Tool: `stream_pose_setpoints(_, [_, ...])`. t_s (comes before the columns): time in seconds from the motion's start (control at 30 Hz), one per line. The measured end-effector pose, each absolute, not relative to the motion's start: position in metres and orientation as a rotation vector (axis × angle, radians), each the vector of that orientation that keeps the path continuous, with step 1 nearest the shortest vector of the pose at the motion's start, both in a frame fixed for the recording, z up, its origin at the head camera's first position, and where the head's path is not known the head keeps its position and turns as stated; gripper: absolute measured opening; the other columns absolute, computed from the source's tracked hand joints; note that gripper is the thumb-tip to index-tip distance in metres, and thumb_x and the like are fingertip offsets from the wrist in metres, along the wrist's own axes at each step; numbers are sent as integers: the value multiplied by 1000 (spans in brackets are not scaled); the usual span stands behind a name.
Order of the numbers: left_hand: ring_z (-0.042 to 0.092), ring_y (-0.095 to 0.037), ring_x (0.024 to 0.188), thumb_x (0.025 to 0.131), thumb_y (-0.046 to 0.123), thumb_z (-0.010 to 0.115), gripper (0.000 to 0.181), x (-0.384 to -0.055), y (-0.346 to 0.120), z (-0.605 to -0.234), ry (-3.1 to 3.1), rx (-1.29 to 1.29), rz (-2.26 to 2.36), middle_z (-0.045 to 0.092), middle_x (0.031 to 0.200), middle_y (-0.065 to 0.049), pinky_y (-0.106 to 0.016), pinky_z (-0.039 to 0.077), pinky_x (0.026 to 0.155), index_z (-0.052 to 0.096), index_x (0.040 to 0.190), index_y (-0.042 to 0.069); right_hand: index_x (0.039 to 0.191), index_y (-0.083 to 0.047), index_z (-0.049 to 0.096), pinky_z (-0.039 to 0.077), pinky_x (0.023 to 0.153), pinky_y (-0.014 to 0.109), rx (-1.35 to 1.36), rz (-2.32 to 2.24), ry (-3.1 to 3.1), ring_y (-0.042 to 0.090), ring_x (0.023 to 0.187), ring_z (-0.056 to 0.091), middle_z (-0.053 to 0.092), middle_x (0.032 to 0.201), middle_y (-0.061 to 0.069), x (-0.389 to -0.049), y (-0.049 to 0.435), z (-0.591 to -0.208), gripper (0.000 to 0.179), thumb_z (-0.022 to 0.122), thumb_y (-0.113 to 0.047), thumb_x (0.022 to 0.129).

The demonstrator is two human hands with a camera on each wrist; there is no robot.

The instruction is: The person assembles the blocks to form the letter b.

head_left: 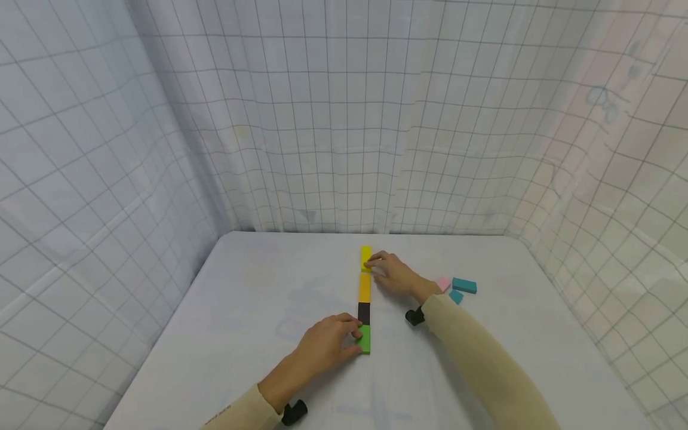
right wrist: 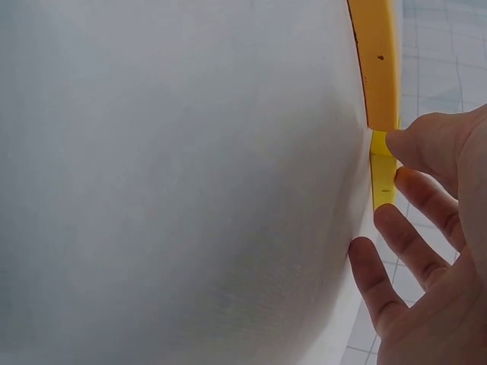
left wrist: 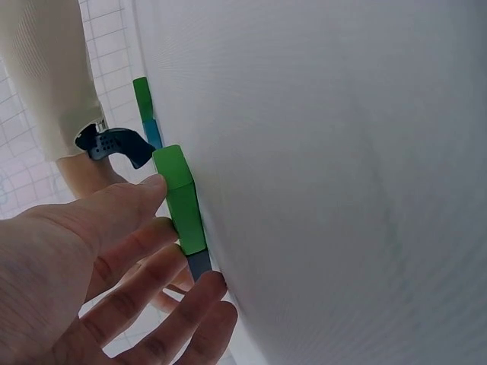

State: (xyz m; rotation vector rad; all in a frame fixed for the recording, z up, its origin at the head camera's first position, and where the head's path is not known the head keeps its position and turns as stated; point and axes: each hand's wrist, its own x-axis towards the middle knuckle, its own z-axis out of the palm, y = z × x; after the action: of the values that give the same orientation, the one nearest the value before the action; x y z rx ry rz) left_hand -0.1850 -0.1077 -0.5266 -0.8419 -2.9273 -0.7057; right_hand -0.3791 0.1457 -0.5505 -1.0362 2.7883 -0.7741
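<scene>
A row of small flat blocks runs away from me: a green block [head_left: 365, 340] nearest, then a black block [head_left: 364, 313], an orange block [head_left: 364, 288] and a yellow block [head_left: 366, 254]. My left hand [head_left: 326, 340] touches the green block from the left, thumb by its near end, other fingers stretched toward the black block [left wrist: 198, 264]. At the row's far end my right hand [head_left: 399, 275] holds the yellow block [right wrist: 383, 179] lightly, thumb near the end facing the orange block [right wrist: 377, 68]. A narrow gap parts yellow from orange.
Right of my right wrist lie a pink block [head_left: 443, 283], a longer teal block [head_left: 464, 285] and a small teal block [head_left: 455, 297]. White cloth covers the table [head_left: 258, 286]. Gridded white curtains [head_left: 333, 131] enclose its back and sides.
</scene>
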Motion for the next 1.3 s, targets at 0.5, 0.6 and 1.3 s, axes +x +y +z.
stream_pose_setpoints(0.5, [82, -26, 125, 95, 23, 100, 19, -183, -107, -528, -2933, -831, -711, 85, 138, -1, -47, 70, 105, 90, 109, 16, 156, -7, 73, 44, 138, 63, -966, -746, 2786, 43, 158, 56, 61, 166, 18, -360, 138, -537, 39, 66, -10, 118])
stream_pose_setpoints(0.6, [82, -26, 126, 96, 24, 100, 19, -183, -107, -529, -2929, -824, -705, 85, 139, 0, -46, 70, 105, 90, 109, 16, 157, -7, 72, 45, 137, 63, -982, -737, 2790, 43, 158, 56, 61, 166, 18, -360, 139, -536, 40, 66, -10, 118])
stream_pose_setpoints(1.3, [82, -26, 125, 96, 23, 99, 18, -184, -108, -529, -2924, -823, -732, 84, 139, -1, -46, 70, 103, 89, 110, 15, 157, -7, 72, 47, 135, 62, -1042, -704, 2789, 44, 156, 58, 62, 165, 19, -360, 141, -538, 39, 65, -13, 119])
